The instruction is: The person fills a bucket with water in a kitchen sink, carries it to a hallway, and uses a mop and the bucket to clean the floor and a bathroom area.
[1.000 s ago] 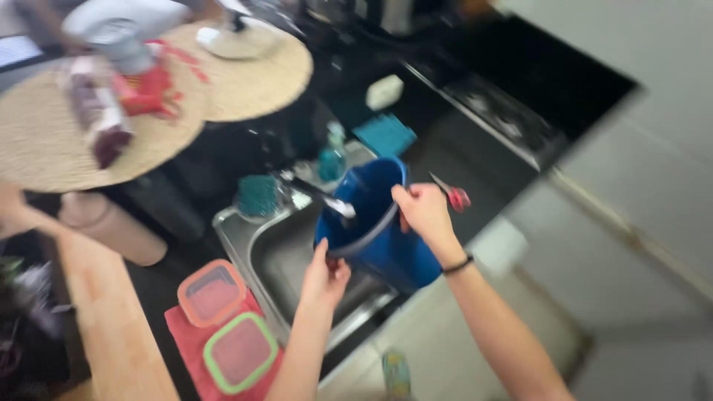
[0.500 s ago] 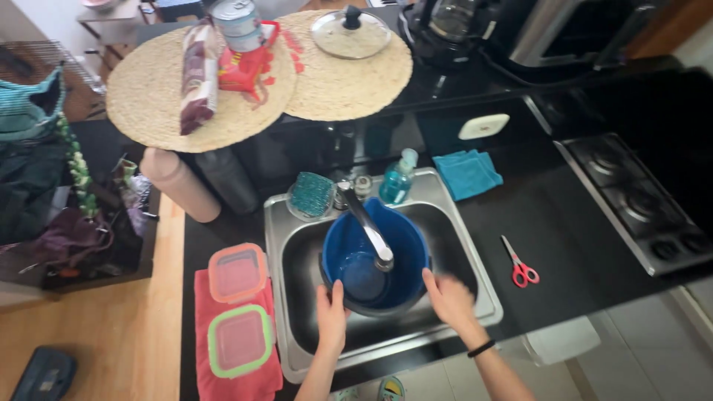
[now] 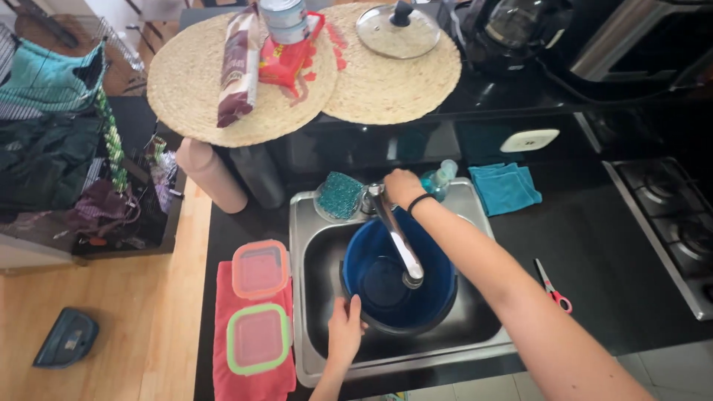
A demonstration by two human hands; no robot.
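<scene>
Both hands are being used at the sink (image 3: 312, 223): the bucket (image 3: 431, 297), under the faucet (image 3: 397, 238), is being gripped by the left hand (image 3: 345, 330) while the right hand (image 3: 401, 187) is being closed on the tap handle, which probably needs turning.

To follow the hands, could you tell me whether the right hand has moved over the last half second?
Yes: the right hand left the blue bucket rim and reached back to the faucet base.
</scene>
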